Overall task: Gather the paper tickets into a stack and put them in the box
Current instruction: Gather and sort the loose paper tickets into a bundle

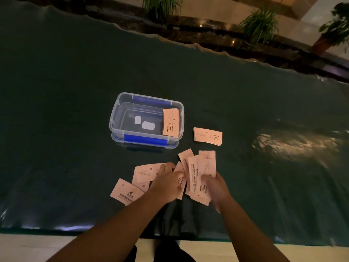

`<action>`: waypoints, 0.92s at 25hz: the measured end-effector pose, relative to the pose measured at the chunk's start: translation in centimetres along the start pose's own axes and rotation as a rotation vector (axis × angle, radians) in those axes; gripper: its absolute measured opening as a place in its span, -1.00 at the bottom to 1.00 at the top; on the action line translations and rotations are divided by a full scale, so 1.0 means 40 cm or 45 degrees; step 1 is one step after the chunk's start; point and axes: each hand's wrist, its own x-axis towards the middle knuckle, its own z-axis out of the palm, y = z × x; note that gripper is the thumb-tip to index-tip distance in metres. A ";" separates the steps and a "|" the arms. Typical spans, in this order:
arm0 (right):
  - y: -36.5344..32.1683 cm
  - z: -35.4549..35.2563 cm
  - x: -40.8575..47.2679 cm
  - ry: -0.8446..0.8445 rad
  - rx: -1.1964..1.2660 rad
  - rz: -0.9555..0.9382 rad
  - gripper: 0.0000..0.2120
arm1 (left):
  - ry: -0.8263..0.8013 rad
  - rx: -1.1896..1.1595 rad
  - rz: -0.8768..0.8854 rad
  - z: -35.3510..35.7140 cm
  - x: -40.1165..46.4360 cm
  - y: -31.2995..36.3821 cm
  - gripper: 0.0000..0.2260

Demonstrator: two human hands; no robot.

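Clear box (146,121) sits far left on the dark table (245,103), one stack leaning inside. Loose tickets (126,190) are scattered nearer; left hand (168,183) presses down on them, fingers together. Right hand (214,188) seems to pinch a fanned bunch (202,167). Neat stack (207,136) sits just right of the box.

Clear plastic box (146,120) with blue latches, open, upright on the bench; one pale pink printed ticket (171,122) leans against its right inner wall. A small squared stack of tickets (207,136) lies flat just right of the box. Nearer the viewer, loose tickets (196,167) lie fanned and overlapping, some face down.
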 end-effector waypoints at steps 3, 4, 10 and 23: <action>-0.016 0.016 0.013 -0.074 -0.237 -0.046 -0.62 | 0.072 -0.055 -0.050 0.011 -0.003 0.020 -0.47; -0.019 0.021 0.015 -0.100 -0.296 -0.048 -0.62 | 0.079 -0.090 -0.054 0.012 -0.006 0.024 -0.40; -0.014 0.039 0.011 -0.128 -0.302 -0.012 -0.64 | 0.036 -0.036 -0.040 0.005 -0.026 0.033 -0.24; -0.092 0.116 -0.015 -0.537 -0.648 -0.125 -0.45 | 0.172 0.088 0.029 -0.095 -0.110 -0.192 -0.21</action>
